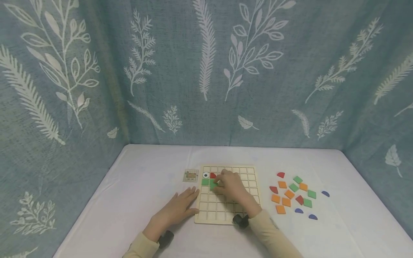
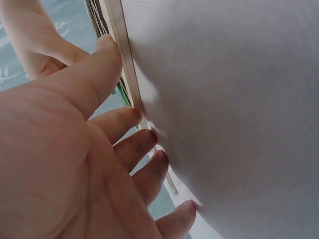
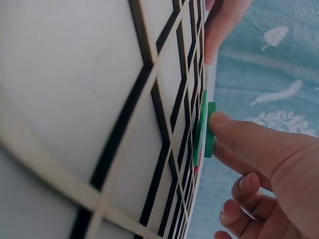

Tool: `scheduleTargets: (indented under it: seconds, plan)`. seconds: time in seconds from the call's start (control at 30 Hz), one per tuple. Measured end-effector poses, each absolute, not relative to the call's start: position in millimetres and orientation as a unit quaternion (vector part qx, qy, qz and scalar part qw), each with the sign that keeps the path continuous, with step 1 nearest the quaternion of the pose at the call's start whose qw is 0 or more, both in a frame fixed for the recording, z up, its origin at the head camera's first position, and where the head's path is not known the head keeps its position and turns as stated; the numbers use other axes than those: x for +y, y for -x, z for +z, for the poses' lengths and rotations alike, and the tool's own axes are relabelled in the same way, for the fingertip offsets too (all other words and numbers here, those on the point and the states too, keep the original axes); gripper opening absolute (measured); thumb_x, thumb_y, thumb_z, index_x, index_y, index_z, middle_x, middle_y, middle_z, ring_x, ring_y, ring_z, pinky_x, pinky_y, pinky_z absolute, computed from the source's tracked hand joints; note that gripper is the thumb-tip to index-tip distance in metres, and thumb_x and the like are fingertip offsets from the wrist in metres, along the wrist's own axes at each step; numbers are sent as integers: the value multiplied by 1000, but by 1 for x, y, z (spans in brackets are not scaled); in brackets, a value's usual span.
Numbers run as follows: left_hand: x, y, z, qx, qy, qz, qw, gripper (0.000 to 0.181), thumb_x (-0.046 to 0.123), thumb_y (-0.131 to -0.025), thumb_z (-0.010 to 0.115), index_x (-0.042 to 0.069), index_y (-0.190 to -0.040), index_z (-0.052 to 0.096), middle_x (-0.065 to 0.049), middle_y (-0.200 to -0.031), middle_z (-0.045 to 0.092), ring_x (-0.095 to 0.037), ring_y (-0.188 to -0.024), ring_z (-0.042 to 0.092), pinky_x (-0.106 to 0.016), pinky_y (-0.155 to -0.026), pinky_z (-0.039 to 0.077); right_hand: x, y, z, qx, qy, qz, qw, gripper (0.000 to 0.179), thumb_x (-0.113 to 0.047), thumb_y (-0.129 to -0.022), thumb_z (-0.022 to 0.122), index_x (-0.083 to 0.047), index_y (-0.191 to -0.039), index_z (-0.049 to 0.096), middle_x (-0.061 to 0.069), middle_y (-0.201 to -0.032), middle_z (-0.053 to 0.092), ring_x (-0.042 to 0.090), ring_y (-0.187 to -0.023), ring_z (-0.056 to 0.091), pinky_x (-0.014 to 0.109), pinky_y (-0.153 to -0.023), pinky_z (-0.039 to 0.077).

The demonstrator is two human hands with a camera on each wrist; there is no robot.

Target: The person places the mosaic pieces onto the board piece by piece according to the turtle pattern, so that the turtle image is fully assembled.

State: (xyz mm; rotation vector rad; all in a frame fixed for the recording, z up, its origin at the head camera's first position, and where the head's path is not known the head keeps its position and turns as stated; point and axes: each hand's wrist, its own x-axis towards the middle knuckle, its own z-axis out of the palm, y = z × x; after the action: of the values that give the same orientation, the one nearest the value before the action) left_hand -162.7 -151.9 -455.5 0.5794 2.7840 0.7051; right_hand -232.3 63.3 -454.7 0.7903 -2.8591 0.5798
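A wooden grid board lies on the white table. My right hand is above its upper left part and pinches a green square tile between thumb and fingers, just off the board's surface. Near it in the grid sit a white tile with a black dot, a red quarter-round piece and a green tile. My left hand rests at the board's left edge with fingers extended. In the left wrist view its thumb and fingertips touch or nearly touch the board's side.
A small picture card lies left of the board's top corner. To the right are scattered several orange squares, green squares, red quarter-rounds and blue half-rounds. A patterned curtain hangs behind the table.
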Motion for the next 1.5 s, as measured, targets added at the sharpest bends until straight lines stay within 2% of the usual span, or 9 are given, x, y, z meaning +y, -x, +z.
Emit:
scheduleTargets:
  seconds: [0.27, 0.63, 0.9, 1.13, 1.5]
  plan:
    - [-152, 162, -454, 945, -196, 241, 106, 69, 42, -87, 57, 5, -141, 37, -15, -148, 33, -33, -138, 25, -61, -110, 17, 58, 230, -455, -946, -272, 163, 65, 26, -34, -75, 77, -16, -92, 72, -5, -83, 59, 11, -74, 52, 27, -69, 39]
    - [-151, 161, -452, 944, -195, 242, 108, 68, 41, -88, 57, 4, -141, 37, -15, -148, 32, -33, -139, 24, -61, -110, 16, 57, 229, -454, -945, -280, 155, 71, 20, -32, -73, 79, -19, -87, 73, -6, -80, 56, 10, -69, 46, 24, -64, 31]
    - [-153, 163, -455, 944, -201, 238, 106, 68, 41, -88, 56, 4, -141, 36, -15, -148, 32, -34, -138, 25, -61, -110, 17, 58, 230, -455, -944, -281, 159, 64, 20, -33, -74, 78, -21, -88, 73, -6, -80, 57, 9, -69, 45, 25, -65, 32]
    - [-154, 165, -457, 948, -195, 227, 106, 68, 42, -88, 56, 6, -142, 36, -14, -149, 32, -33, -139, 24, -60, -111, 17, 66, 231, -456, -943, -270, 188, 46, 19, -33, -75, 77, -23, -90, 73, -7, -83, 61, 8, -72, 50, 26, -67, 34]
    - [-152, 163, -456, 945, -192, 241, 105, 69, 41, -87, 58, 5, -141, 37, -15, -148, 32, -33, -139, 24, -60, -111, 16, 93, 233, -454, -943, -244, 223, 46, 17, -26, -73, 79, -20, -88, 73, -5, -79, 59, 9, -69, 49, 31, -66, 35]
